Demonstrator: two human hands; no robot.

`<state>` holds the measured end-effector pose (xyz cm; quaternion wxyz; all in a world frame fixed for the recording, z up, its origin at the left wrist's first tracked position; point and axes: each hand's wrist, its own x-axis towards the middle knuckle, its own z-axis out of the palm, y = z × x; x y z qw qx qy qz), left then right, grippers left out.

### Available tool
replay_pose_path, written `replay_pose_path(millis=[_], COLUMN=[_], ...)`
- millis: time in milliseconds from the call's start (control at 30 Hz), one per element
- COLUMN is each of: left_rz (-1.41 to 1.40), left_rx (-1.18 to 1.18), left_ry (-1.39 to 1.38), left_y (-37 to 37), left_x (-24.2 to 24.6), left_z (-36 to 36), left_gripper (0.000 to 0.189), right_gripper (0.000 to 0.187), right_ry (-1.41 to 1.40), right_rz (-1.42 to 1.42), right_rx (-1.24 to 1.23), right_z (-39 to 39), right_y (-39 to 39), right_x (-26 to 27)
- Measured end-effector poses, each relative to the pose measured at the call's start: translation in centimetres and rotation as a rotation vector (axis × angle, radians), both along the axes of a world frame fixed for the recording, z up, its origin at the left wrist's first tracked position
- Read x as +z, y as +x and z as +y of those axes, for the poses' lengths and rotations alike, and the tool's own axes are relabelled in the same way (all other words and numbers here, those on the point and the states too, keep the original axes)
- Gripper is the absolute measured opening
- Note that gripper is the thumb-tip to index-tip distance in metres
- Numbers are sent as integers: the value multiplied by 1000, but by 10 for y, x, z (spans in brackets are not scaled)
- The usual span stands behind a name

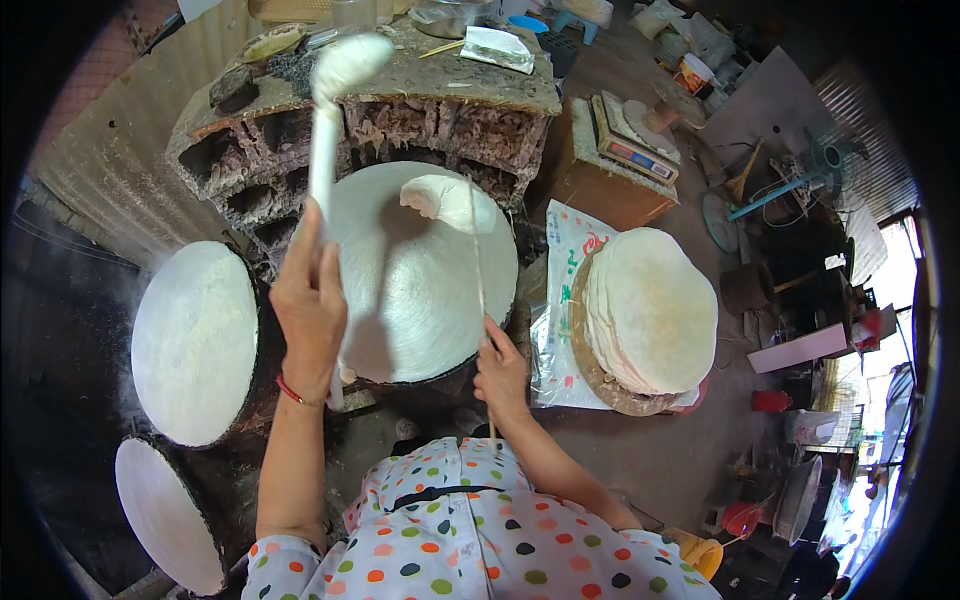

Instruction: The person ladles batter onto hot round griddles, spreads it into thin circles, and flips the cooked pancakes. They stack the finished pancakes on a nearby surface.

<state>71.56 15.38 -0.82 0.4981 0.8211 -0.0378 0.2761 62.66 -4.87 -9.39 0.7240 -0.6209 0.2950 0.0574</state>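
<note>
My left hand [309, 292] grips a long white handle, with a pale, rounded head [352, 64] raised at its upper end. My right hand [501, 371] is closed around a thin stick [478, 270] that points away from me. Both are near a large round griddle [427, 300], whose surface is coated white. A lump of white dough or batter [450, 201] lies by the griddle's far edge, partly behind the stick. At right, a stack of round flatbreads [652, 311] rests on a round board [592, 352].
Two more round, white-coated griddles stand at left, one upper [196, 345] and one lower [169, 517]; steam rises near the upper one. Beyond the middle griddle is a rough block ledge [420, 82]. A digital scale [634, 146] sits on a box at upper right, with a fan [829, 157] farther right.
</note>
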Motion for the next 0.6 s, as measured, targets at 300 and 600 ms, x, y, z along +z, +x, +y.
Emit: replay_pose_path(millis=[300,600], left_rz=[271,276], left_rx=[-113,-128], left_ry=[-248,-558], left_y=[-67,-80], left_x=[-42,-35], left_z=[5,1], left_gripper=[47,47], right_gripper=[42,38], right_ry=[277,-685], right_rz=[20,-435], right_rx=[-136,279], right_z=[53,30], right_y=[26,70], right_x=[4,-33])
